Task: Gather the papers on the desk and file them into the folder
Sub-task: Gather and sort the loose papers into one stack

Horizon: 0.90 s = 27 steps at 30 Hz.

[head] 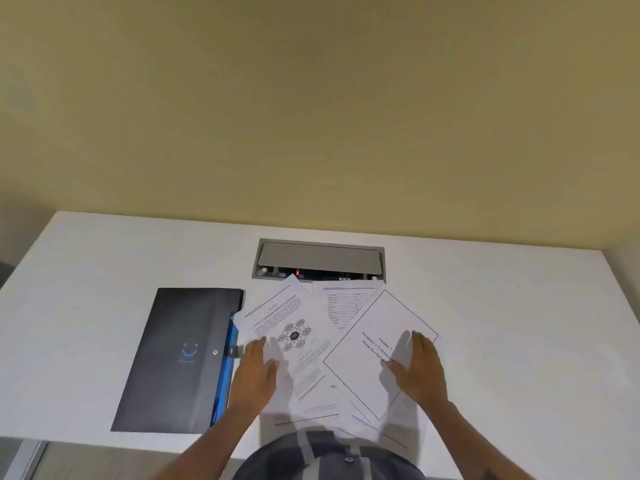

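Several printed white papers (pixel 311 341) lie fanned and overlapping on the white desk (pixel 502 323) in front of me. One sheet with a wheel diagram (pixel 294 336) lies at the left of the pile, and a bordered chapter title page (pixel 374 355) lies on top at the right. A dark folder with a blue inner edge and a snap button (pixel 180 358) lies shut to the left of the papers. My left hand (pixel 254 372) hovers flat over the diagram sheet's left edge. My right hand (pixel 420 367) is flat over the title page. Both hold nothing.
A grey cable hatch (pixel 318 259) is set into the desk just behind the papers. The desk's front edge is close to my body, and a yellow wall rises behind the desk.
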{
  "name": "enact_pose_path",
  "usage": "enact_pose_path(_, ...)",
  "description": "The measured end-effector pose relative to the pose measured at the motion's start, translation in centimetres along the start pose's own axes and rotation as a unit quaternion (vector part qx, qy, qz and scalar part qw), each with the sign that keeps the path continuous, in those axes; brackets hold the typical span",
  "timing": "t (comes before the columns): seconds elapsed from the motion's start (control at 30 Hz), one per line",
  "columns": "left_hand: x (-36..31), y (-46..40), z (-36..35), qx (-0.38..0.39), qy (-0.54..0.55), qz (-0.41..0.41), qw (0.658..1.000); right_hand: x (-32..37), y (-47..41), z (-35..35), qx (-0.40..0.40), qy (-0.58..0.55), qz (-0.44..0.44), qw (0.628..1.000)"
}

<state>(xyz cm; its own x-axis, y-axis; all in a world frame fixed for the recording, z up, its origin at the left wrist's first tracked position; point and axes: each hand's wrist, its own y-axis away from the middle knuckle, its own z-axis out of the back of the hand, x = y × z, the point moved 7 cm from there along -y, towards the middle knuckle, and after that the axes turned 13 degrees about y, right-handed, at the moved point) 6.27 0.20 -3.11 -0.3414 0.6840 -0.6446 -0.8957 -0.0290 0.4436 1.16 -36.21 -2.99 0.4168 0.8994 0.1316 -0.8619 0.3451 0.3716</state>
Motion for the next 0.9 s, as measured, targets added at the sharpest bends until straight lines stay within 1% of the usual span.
enact_pose_path(0.07, -0.4, -1.3, 0.3, -0.004, 0.003, 0.011, 1.000, -0.6, -0.7, 0.4, 0.006, 0.008, -0.028, 1.000)
enact_pose_path(0.23, 0.1, -4.2, 0.2, 0.036, -0.132, 0.066, 0.988, -1.5, -2.5, 0.1, 0.042, 0.078, -0.048, 0.995)
enact_pose_path(0.37, 1.3, -5.8, 0.2, 0.054, -0.185, 0.089, 0.977, -2.2, -3.4, -0.7, 0.071, 0.085, -0.068, 0.991)
enact_pose_path(0.43, 1.6, -6.5, 0.0, 0.061, -0.201, 0.088, 0.974, -2.4, -3.7, -1.4, 0.087, 0.090, -0.072, 0.990)
enact_pose_path(0.7, 1.5, -7.7, -0.4, 0.034, -0.200, 0.065, 0.977, -2.0, -4.3, -2.4, 0.083, 0.100, -0.057, 0.990)
enact_pose_path(0.9, 1.6, -7.5, -1.0, 0.022, -0.141, 0.050, 0.989, -1.3, -4.3, -2.5, 0.052, 0.058, -0.036, 0.996)
